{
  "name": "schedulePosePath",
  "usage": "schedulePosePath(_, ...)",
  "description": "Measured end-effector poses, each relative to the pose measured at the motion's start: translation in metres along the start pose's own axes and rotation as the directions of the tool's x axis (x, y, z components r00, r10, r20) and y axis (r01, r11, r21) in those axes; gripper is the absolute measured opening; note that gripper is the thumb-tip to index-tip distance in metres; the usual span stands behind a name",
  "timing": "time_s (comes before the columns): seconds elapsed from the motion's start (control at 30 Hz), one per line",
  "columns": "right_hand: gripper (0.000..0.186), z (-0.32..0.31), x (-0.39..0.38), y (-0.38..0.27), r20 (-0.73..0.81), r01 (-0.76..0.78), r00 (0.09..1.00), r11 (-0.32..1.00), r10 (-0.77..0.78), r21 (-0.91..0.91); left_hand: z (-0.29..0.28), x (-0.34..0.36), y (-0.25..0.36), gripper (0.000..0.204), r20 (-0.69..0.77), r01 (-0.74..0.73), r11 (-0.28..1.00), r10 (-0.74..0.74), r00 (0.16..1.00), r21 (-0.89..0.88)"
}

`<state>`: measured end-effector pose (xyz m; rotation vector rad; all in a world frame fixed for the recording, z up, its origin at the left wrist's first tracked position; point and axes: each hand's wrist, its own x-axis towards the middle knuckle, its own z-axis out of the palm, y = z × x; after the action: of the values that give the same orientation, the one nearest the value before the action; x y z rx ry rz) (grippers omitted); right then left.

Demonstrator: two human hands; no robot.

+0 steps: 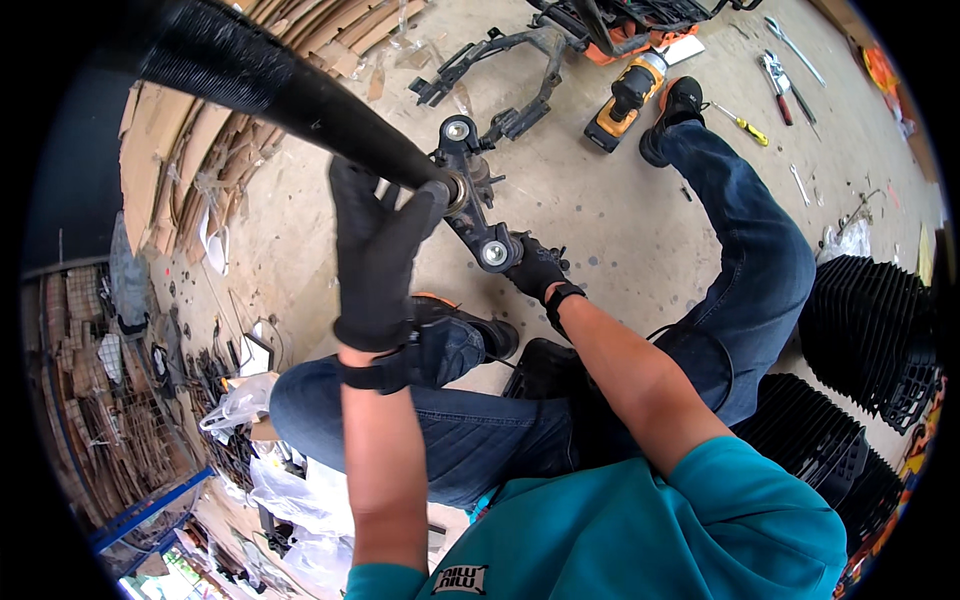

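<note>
A black metal fork clamp (493, 253) with a bright round hole at each end is held up between my knees. My right hand (537, 268), in a black glove, is closed around its near end. A long, thick black tube (330, 115) slopes down from the upper left to the middle of the clamp, where a metal ring (457, 193) shows at its end. Beside the tube's lower end, my gloved left hand (378, 255) is raised with fingers and thumb apart. Whether it touches the tube is hard to tell.
A yellow-and-black cordless power tool (627, 100) stands near my right shoe. Beyond the clamp lies a black metal frame (530, 80). A yellow screwdriver (745, 125) and wrenches (798, 185) lie rightward. Stacked cardboard (165, 160) fills the left; black ribbed parts (865, 330) stand right.
</note>
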<state>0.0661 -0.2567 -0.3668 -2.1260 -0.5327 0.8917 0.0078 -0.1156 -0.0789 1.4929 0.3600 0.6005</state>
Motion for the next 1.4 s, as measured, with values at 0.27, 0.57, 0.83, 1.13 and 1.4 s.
schedulePosePath(0.27,0.056,-0.006,0.004,-0.001,0.003,0.018,1.000,0.999,-0.018,0.038,0.006,0.051,0.076,0.046,0.369,-0.123,0.985,0.072,0.927,0.118)
schedulePosePath(0.57,0.054,-0.008,-0.002,-0.012,-0.030,-0.023,0.999,1.000,0.024,0.010,0.024,0.049,0.076,0.021,0.315,-0.014,0.996,-0.014,0.949,0.087)
schedulePosePath(0.83,0.068,0.012,0.007,0.010,0.023,-0.035,0.999,0.999,0.035,-0.008,0.021,0.043,0.080,0.026,0.241,0.003,0.982,-0.050,0.969,0.190)
schedulePosePath(1.13,0.062,-0.011,-0.010,-0.014,0.018,-0.057,0.998,0.997,0.058,-0.057,0.010,0.047,0.075,0.024,0.298,-0.075,0.997,0.062,0.952,0.034)
schedulePosePath(1.4,0.062,-0.021,0.006,-0.007,0.196,0.047,0.980,0.987,-0.015,-0.157,0.018,0.045,0.090,0.032,0.291,-0.005,0.978,0.066,0.955,-0.207)
